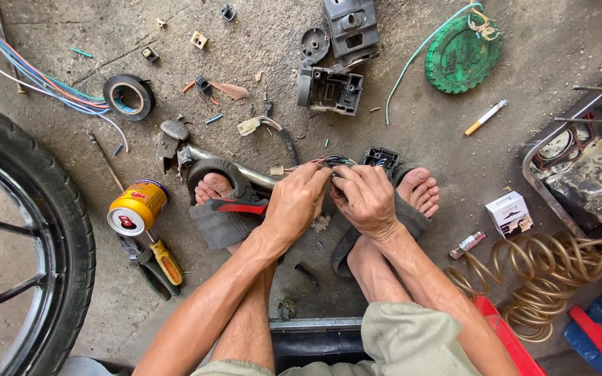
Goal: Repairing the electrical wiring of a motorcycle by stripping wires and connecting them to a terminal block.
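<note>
Hands working a bundle of wires over the floor

Left hand (295,202) and right hand (365,200) meet, fingers pinching thin coloured wires (334,161) beside a black plug (380,158); a drink can (136,207) lies near, a metal tray (583,170) holds greasy parts.

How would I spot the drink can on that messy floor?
Start at the big black wheel on the left. Just right of its tyre, the drink can lies on its side on the concrete, beside the person's sandalled foot. It is the only shiny yellow and red cylinder there; the screwdriver below it is slimmer, with an orange handle.
</note>
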